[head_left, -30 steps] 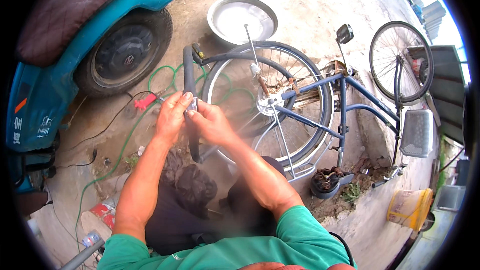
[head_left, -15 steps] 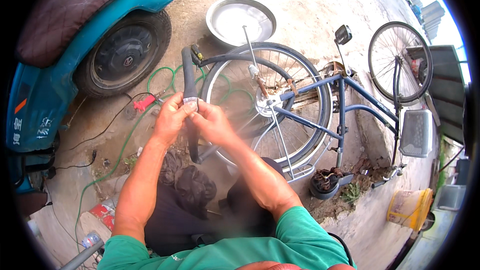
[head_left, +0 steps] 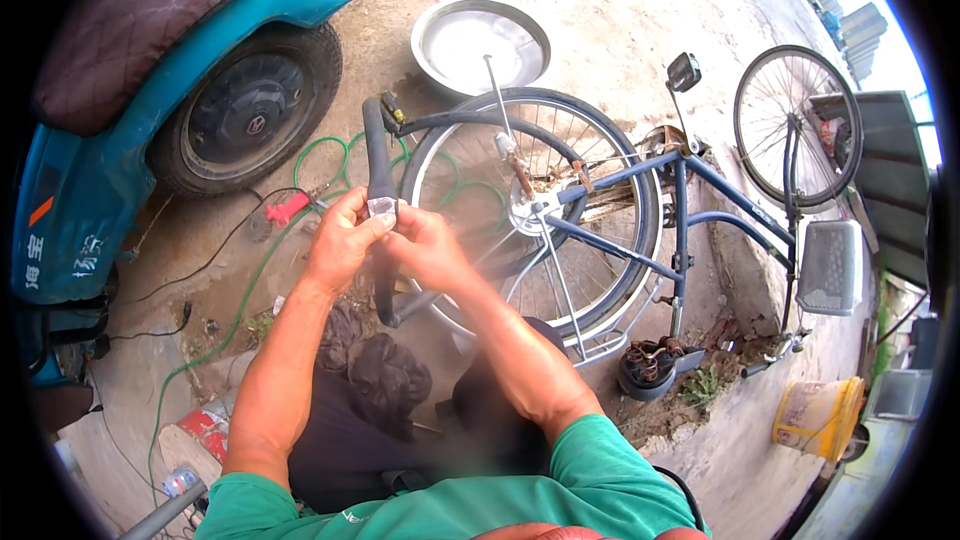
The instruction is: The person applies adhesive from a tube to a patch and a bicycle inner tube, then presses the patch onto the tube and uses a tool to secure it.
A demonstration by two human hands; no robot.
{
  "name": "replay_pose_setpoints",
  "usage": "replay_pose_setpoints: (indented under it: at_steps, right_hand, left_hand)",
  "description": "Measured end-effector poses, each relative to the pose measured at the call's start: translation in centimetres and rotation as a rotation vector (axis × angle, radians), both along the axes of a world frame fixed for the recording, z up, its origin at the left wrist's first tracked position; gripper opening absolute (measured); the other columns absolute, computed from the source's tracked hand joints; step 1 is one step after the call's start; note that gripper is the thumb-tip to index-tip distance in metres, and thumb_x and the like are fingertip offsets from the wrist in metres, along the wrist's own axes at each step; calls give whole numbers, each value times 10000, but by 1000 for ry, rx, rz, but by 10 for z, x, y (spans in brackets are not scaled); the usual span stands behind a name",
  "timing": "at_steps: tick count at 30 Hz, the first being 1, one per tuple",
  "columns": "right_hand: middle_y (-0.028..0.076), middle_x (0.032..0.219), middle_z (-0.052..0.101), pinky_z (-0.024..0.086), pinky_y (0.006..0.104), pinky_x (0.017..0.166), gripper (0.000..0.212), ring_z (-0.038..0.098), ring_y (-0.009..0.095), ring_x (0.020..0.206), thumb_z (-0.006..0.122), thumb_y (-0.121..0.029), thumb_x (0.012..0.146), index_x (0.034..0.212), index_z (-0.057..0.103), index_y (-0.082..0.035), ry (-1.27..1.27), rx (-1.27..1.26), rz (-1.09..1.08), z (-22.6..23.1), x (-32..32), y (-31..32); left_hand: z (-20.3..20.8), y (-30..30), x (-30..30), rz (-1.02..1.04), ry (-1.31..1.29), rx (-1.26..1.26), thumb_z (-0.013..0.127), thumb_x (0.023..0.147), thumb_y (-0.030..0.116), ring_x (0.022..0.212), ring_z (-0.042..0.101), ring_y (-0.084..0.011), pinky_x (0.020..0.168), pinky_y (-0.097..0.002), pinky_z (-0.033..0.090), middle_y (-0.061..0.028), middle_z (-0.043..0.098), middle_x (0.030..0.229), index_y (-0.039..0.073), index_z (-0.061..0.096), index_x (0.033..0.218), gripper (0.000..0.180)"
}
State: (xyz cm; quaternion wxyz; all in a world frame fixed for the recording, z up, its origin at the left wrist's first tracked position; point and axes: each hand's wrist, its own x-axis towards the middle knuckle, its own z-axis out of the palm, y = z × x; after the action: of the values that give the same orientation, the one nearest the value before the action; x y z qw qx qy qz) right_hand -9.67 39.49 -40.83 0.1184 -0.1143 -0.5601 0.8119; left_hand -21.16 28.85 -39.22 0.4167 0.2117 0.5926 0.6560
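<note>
My left hand and my right hand meet in front of me, both pinching a small pale patch against a black inner tube. The tube loops up from between my hands and hangs out of the rear wheel of a blue bicycle that lies upside down on the concrete. The fingertips of both hands press on the patch, so most of it is hidden.
A round metal basin of water sits beyond the wheel. A teal vehicle with a black tyre stands to the left. A green hose and a red tool lie on the ground. A yellow bucket stands at lower right.
My hands and the tube have stayed almost in place; the fingers have shifted slightly on the patch.
</note>
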Motion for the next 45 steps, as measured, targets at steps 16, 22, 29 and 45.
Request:
replay_pose_setpoints:
  at_steps: [16,22,29,45]
  right_hand:
    - [2,1063,685,499,254,865,333,638,69,986,556,22,934,1261,611,-6,-27,-17,-3,-7,0,2]
    - [5,1076,683,499,253,862,369,633,68,988,559,30,931,1296,596,-5,3,-77,9,-10,-1,2]
    - [8,1043,685,515,256,799,305,628,65,930,576,-23,952,1255,605,3,-11,-120,41,-2,-2,-4]
    - [38,1020,685,529,291,864,308,664,115,959,529,4,944,1244,599,4,-17,-123,-1,2,-2,-4]
  left_hand:
    - [-10,2,-2,0,-7,14,660,968,148,763,583,-43,664,-205,469,38,637,911,68,618,1073,139]
    - [1,-1,-3,-41,75,-16,660,943,111,773,583,-42,687,-204,468,36,637,911,69,615,1062,135]
    - [-14,2,-4,86,16,9,669,981,173,730,553,-28,645,-218,457,34,642,848,61,642,979,116]
    - [0,1,-2,16,-28,-45,628,1010,269,636,528,1,510,-176,376,61,621,821,103,642,1033,168]
